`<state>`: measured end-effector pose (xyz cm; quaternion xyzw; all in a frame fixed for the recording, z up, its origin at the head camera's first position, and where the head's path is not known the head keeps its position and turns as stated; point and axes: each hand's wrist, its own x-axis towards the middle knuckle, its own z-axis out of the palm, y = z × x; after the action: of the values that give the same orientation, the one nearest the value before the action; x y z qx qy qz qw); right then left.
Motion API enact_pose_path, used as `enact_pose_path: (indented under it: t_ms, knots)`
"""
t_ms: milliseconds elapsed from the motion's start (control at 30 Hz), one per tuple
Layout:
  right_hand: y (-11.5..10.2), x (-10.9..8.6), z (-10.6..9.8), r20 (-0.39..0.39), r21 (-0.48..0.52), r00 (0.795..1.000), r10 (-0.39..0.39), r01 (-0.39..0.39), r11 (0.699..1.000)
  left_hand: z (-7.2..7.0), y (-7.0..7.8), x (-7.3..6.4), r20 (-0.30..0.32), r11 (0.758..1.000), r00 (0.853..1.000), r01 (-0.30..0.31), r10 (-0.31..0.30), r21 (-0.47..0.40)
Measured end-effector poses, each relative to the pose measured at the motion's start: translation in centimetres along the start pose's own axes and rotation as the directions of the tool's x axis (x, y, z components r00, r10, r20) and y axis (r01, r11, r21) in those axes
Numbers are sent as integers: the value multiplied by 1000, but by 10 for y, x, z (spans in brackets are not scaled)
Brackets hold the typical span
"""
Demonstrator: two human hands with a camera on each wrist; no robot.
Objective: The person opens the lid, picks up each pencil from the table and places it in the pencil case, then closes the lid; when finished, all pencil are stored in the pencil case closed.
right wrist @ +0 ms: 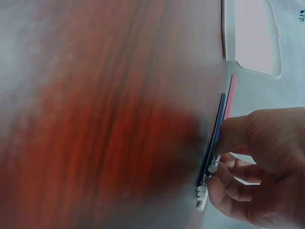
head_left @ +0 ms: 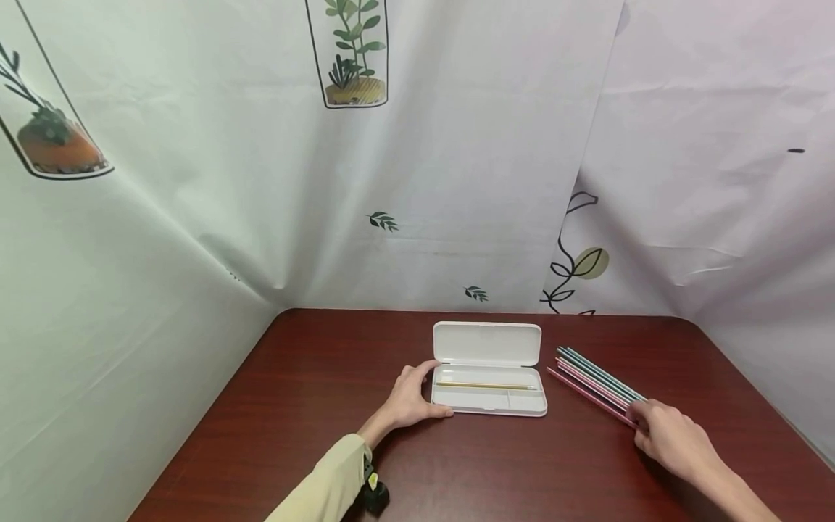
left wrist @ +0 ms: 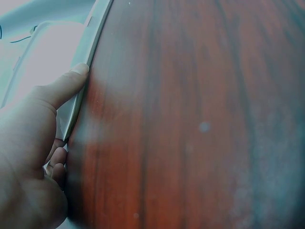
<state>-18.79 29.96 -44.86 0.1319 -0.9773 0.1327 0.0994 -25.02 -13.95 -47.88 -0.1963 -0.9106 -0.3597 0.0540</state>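
A white pencil case (head_left: 487,415) lies with its lid (head_left: 487,343) raised at the back of the table. Inside it is one yellow pencil (head_left: 483,386). My left hand (head_left: 409,397) grips the case's left end, thumb along the front edge and a finger by the hinge side. To the right, several pencils (head_left: 596,377), green and pink, lie side by side. My right hand (head_left: 672,435) pinches at their near end, apparently on a pink pencil (head_left: 587,394); the fingers partly hide which. White eraser tips (right wrist: 202,196) show below the thumb in the right wrist view.
The dark red wooden table (head_left: 261,420) has rounded far corners. White patterned cloth (head_left: 417,181) hangs behind it and along both sides. A dark device (head_left: 375,496) is strapped at my left wrist, by the yellow sleeve (head_left: 329,478).
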Motion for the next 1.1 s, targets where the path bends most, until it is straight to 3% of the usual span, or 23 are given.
enact_pose_path:
  t_ms: [533, 1100]
  knots:
    - [-19, 13, -1, -70, 27, 991, -112, 114, 993, 1, -1, 1, -1, 1000, 1000, 15, -15, -4]
    - [-49, 45, 7, -144, -30, 955, -259, 257, 966, 0, -1, 1, 8, 1000, 1000, 18, -18, -2]
